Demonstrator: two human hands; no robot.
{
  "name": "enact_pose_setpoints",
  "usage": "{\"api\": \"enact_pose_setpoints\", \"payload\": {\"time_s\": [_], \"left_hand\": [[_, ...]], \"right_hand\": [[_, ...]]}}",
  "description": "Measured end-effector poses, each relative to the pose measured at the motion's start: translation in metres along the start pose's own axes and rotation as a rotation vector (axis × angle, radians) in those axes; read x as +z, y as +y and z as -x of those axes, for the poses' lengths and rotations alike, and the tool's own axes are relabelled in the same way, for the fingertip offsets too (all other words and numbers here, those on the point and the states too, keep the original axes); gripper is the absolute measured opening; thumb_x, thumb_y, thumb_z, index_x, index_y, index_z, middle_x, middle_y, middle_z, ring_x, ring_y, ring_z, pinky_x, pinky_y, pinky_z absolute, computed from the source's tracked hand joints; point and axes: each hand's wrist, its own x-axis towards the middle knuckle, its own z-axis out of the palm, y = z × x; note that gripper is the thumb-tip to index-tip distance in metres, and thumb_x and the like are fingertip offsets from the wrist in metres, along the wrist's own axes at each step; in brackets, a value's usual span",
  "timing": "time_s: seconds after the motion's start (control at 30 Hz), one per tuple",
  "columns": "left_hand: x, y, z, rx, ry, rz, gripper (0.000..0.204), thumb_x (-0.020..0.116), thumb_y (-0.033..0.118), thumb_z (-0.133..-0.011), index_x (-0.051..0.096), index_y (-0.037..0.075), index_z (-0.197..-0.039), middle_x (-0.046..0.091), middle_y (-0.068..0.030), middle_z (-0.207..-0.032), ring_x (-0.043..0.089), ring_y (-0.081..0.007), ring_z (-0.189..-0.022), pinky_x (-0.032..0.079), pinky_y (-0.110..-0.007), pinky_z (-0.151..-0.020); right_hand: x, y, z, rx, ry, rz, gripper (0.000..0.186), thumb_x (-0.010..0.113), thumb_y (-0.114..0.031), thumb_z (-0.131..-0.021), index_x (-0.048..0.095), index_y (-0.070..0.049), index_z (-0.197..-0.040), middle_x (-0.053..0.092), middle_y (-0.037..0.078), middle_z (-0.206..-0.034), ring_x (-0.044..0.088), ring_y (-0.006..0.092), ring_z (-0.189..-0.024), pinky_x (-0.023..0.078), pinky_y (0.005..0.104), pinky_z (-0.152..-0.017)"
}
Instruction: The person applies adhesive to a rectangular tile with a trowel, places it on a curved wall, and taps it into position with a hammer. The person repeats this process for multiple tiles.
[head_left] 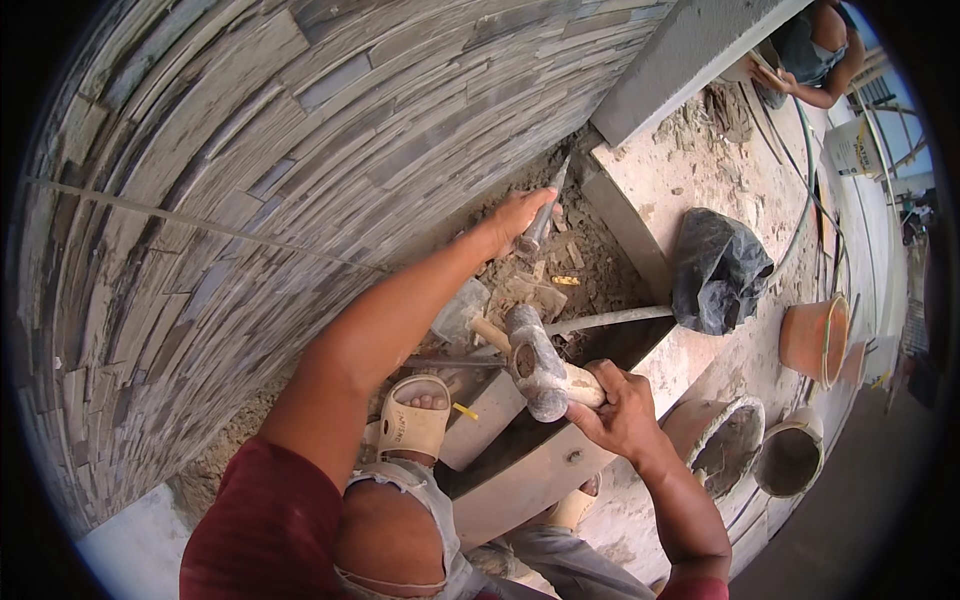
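My left hand [515, 220] grips a metal chisel [545, 215], its tip set against the base of the grey stacked-stone wall [300, 150] where rubble lies. Lower down, my right hand [615, 405] holds the wooden handle of a heavy club hammer [535, 365], whose cement-caked head hangs over the trench, apart from the chisel. One foot of mine in a beige sandal [415, 415] rests on a stone slab just below the hammer.
A black plastic bag [715, 270] lies on the dusty ledge at right, with an orange bucket [815, 340] and two mortar-crusted tubs [725, 440] beyond. A thin metal bar [610, 318] crosses the trench. Another person's arms [810, 70] work at the top right.
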Motion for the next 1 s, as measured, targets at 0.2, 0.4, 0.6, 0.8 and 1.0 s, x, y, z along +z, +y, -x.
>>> {"api": "enact_pose_setpoints", "payload": {"time_s": [0.2,0.4,0.6,0.8,1.0], "left_hand": [[-0.01,-0.006,-0.022,0.001,-0.082,-0.006,0.047,0.057,0.05,-0.095,0.067,0.006,-0.108,0.054,0.0015,-0.065,0.047,-0.0079,-0.05,0.037,-0.025,-0.044],[-0.011,-0.004,-0.025,-0.024,-0.107,0.013,0.043,0.058,0.046,-0.095,0.068,0.005,-0.103,0.055,0.0013,-0.063,0.048,-0.0082,-0.049,0.038,-0.025,-0.045],[-0.019,-0.003,-0.039,-0.044,-0.17,0.072,0.045,0.057,0.047,-0.095,0.066,0.005,-0.11,0.053,0.0022,-0.063,0.047,-0.007,-0.048,0.038,-0.024,-0.044],[-0.013,0.0,-0.032,-0.037,-0.151,0.0,0.049,0.053,0.049,-0.097,0.065,0.005,-0.115,0.052,0.0033,-0.064,0.046,-0.0058,-0.049,0.039,-0.023,-0.044],[-0.01,0.003,-0.038,-0.067,-0.135,0.139,0.045,0.059,0.045,-0.095,0.067,0.003,-0.108,0.055,0.0009,-0.064,0.049,-0.0084,-0.051,0.041,-0.025,-0.048]], "right_hand": [[-0.007,-0.012,-0.027,-0.227,-0.043,0.258,0.046,0.077,-0.043,-0.078,0.062,-0.002,-0.091,0.063,0.014,-0.074,0.065,0.0334,-0.064,0.053,0.0422,-0.059],[-0.014,-0.014,-0.044,-0.483,-0.123,0.445,0.05,0.073,-0.049,-0.078,0.062,-0.004,-0.097,0.063,0.011,-0.083,0.065,0.0294,-0.07,0.053,0.0408,-0.063],[-0.013,0.037,-0.104,-0.131,-0.135,0.757,0.041,0.07,-0.044,-0.082,0.057,-0.007,-0.095,0.062,0.009,-0.08,0.067,0.0283,-0.074,0.053,0.039,-0.064],[-0.01,-0.001,-0.07,-0.503,-0.122,0.62,0.04,0.069,-0.044,-0.082,0.058,-0.007,-0.091,0.059,0.007,-0.073,0.067,0.0254,-0.066,0.054,0.0358,-0.056],[-0.013,0.037,-0.106,-0.17,-0.106,0.745,0.036,0.067,-0.04,-0.085,0.058,-0.005,-0.089,0.067,0.012,-0.076,0.07,0.028,-0.065,0.056,0.0385,-0.057]]}}
